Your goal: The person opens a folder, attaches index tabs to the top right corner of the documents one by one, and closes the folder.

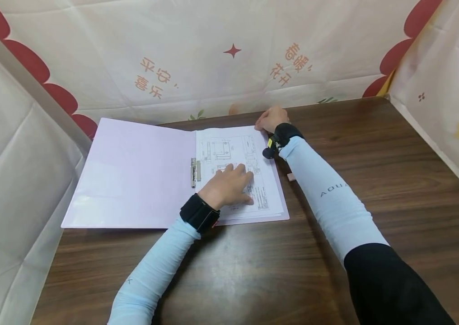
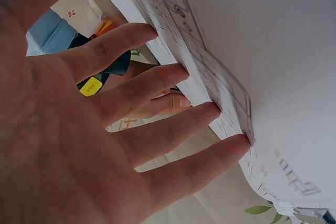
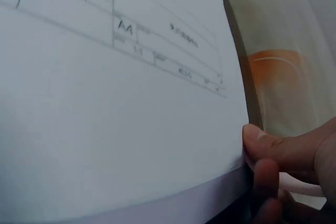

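A pale lilac folder (image 1: pixel 140 176) lies open on the table, its bare cover to the left. Printed sheets with line drawings (image 1: pixel 259 155) lie on its right side, beside a metal clip (image 1: pixel 193 172) at the spine. My left hand (image 1: pixel 228 186) rests on the top sheet with fingers spread; in the left wrist view its straight fingertips (image 2: pixel 239 142) touch the printed paper. At the far right corner, my right hand (image 1: pixel 272 119) pinches the sheet's edge. The right wrist view shows the thumb (image 3: pixel 257 135) on that edge, other fingers curled below, and "A4" printed on the page.
The dark wooden table (image 1: pixel 376 180) extends to the right and in front of the folder. A small pale pink object (image 1: pixel 291 177) lies beside the right forearm. A printed white cloth (image 1: pixel 213 54) hangs along the back, with more cloth at both sides.
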`<action>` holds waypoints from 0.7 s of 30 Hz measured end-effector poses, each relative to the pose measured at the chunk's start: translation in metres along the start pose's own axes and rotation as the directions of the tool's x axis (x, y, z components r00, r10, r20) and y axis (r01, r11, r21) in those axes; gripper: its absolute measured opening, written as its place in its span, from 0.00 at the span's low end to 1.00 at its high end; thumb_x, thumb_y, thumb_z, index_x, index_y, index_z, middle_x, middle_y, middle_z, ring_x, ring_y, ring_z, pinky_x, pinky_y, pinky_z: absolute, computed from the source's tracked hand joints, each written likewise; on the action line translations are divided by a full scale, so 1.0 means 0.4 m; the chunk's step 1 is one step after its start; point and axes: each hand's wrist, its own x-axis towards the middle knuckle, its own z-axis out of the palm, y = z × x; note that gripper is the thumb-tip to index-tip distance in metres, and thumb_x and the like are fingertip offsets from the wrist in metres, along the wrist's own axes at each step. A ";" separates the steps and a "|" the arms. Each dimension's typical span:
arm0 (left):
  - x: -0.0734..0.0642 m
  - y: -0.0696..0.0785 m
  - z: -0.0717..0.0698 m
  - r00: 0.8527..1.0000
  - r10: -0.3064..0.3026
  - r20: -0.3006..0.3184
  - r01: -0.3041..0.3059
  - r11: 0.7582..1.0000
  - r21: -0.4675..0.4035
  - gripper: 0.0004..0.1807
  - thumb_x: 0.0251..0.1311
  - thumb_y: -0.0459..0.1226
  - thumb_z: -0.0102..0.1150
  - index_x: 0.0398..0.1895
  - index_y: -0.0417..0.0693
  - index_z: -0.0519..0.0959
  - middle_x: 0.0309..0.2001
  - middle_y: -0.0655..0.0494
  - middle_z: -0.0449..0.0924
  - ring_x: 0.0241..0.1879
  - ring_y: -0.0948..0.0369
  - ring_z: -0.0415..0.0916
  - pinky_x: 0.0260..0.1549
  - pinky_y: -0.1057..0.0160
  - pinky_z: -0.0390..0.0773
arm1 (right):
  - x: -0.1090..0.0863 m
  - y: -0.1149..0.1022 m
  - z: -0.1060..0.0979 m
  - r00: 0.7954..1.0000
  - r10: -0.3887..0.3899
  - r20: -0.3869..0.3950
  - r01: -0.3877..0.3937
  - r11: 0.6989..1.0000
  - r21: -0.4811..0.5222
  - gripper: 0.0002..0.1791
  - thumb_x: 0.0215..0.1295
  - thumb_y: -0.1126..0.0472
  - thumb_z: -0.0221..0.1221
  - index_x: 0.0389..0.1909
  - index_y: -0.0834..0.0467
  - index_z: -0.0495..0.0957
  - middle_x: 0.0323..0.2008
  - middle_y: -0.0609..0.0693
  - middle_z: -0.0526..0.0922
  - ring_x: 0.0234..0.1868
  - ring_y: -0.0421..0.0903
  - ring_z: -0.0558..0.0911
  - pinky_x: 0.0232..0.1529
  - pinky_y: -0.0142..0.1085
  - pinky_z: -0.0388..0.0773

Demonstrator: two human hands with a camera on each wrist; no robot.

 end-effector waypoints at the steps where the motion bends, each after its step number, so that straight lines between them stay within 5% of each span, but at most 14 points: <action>1: 0.000 0.000 0.000 1.000 -0.001 -0.001 0.001 1.000 0.000 0.39 0.59 0.57 0.72 0.71 0.53 0.73 0.68 0.50 0.72 0.63 0.49 0.71 0.60 0.44 0.76 | 0.003 -0.001 -0.004 1.000 0.004 -0.005 -0.005 0.999 -0.044 0.18 0.65 0.53 0.70 0.52 0.58 0.86 0.51 0.57 0.85 0.50 0.54 0.80 0.49 0.43 0.74; 7: 0.002 0.004 0.006 1.000 -0.009 -0.006 0.009 1.000 0.001 0.39 0.58 0.57 0.72 0.71 0.54 0.73 0.68 0.50 0.72 0.62 0.50 0.71 0.61 0.44 0.76 | 0.014 -0.010 -0.032 0.998 0.059 -0.015 -0.061 0.964 -0.257 0.41 0.55 0.42 0.75 0.65 0.59 0.77 0.63 0.59 0.80 0.58 0.60 0.74 0.61 0.52 0.66; 12: 0.003 0.013 0.014 1.000 0.003 -0.003 -0.003 1.000 0.006 0.39 0.58 0.57 0.72 0.71 0.55 0.73 0.70 0.50 0.72 0.64 0.49 0.71 0.61 0.44 0.76 | -0.014 -0.029 -0.038 0.998 0.051 -0.031 -0.060 0.905 -0.422 0.38 0.53 0.40 0.76 0.60 0.58 0.81 0.57 0.58 0.84 0.53 0.59 0.78 0.58 0.52 0.72; 16: 0.000 0.014 0.014 1.000 -0.006 -0.002 0.006 1.000 0.007 0.40 0.59 0.57 0.71 0.72 0.55 0.73 0.70 0.50 0.71 0.65 0.48 0.71 0.62 0.43 0.76 | -0.028 -0.053 -0.015 0.992 -0.121 -0.039 0.076 0.812 -0.578 0.32 0.58 0.44 0.74 0.58 0.59 0.81 0.53 0.59 0.86 0.49 0.58 0.81 0.54 0.52 0.78; 18: -0.001 0.013 0.012 1.000 -0.012 -0.005 0.012 1.000 0.008 0.40 0.59 0.57 0.72 0.72 0.55 0.72 0.71 0.50 0.71 0.66 0.48 0.70 0.62 0.43 0.76 | -0.036 -0.063 -0.002 0.963 -0.265 -0.051 0.176 0.760 -0.626 0.27 0.60 0.50 0.72 0.56 0.60 0.82 0.50 0.60 0.87 0.48 0.59 0.82 0.51 0.54 0.80; 21: -0.002 0.011 0.008 1.000 -0.007 -0.009 0.007 1.000 0.005 0.41 0.59 0.57 0.72 0.73 0.54 0.72 0.71 0.49 0.71 0.67 0.47 0.70 0.63 0.41 0.75 | -0.069 -0.065 0.003 0.899 -0.433 -0.068 0.314 0.744 -0.590 0.20 0.62 0.59 0.69 0.54 0.60 0.82 0.49 0.60 0.86 0.48 0.60 0.82 0.49 0.55 0.81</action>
